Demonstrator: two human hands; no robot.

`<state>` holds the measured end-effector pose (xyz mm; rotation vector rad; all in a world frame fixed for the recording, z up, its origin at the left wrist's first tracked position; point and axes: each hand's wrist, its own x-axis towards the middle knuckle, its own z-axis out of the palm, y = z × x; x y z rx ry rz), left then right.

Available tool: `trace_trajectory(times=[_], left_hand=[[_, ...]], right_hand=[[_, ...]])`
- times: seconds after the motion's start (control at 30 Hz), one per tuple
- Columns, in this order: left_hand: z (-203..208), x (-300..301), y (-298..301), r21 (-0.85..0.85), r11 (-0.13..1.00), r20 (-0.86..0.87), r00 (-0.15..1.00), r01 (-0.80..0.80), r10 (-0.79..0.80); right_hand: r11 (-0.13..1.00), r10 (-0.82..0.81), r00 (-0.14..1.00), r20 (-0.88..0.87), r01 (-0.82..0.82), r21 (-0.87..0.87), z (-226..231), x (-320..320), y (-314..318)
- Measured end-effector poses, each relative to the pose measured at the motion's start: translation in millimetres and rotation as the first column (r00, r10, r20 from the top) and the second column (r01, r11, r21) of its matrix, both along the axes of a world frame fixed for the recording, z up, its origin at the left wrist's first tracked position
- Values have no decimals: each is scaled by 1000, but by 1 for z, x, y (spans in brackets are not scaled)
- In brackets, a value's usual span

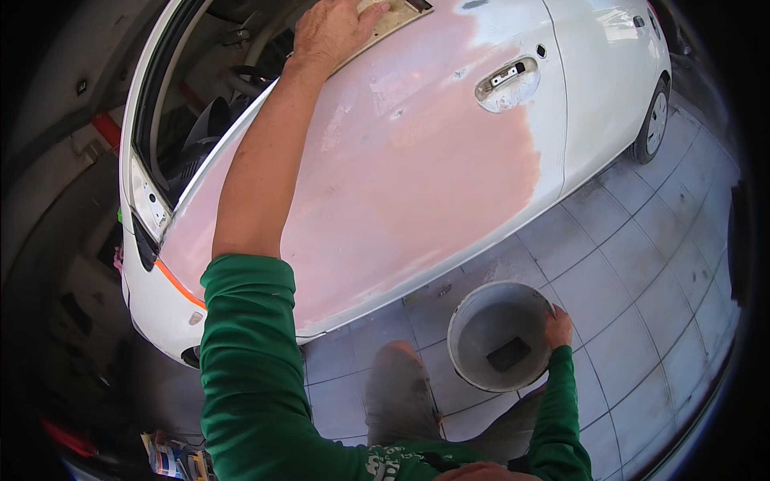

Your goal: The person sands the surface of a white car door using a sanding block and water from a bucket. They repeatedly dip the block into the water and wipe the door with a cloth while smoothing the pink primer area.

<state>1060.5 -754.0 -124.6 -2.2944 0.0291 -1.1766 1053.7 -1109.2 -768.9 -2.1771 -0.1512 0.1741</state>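
Note:
My left hand (333, 30) lies on a flat beige strip (393, 22) at the upper edge of a car door (417, 176). Its thumb is stretched out; the other fingers are partly cut off by the top of the picture. The white door carries a wide, patchy pink area, and its handle recess (507, 82) has no outer handle. Lower right, my right hand (559, 329) is closed on the rim of a round, pale bucket (457, 325). Cloudy grey liquid fills part of it, with a dark rectangular block (508, 353) inside.
The white car (609, 72) spans the upper view, its rear wheel (654, 120) at right. Grey floor tiles (634, 280) run along its side. My knee (399, 365) is beside the bucket. Lower left stands a cluster of colourful items (172, 457).

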Motion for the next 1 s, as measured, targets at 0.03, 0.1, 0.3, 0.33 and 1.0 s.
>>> trace_trajectory(times=[0.03, 0.1, 0.3, 0.33, 1.0], left_hand=[[1, 3, -2, -41, 999, -28, 999, -31, 30], [-54, -11, 6, -62, 995, -24, 996, 82, -84], [-41, -9, 20, 171, 982, 68, 994, 74, -87], [-13, -3, 8, 177, 984, 101, 994, 13, -31], [12, -18, 15, -381, 924, -97, 994, 4, -44]], right_hand=[[1000, -11, 1000, 1, 11, 2, 0, 0, 0], [999, -41, 999, 5, 41, 12, -6, 7, -20], [994, -33, 998, -51, 38, 103, -8, 2, -3], [994, -40, 999, -22, 42, 100, -3, 4, -4], [998, -48, 997, -60, 51, 48, -1, 0, -1]])
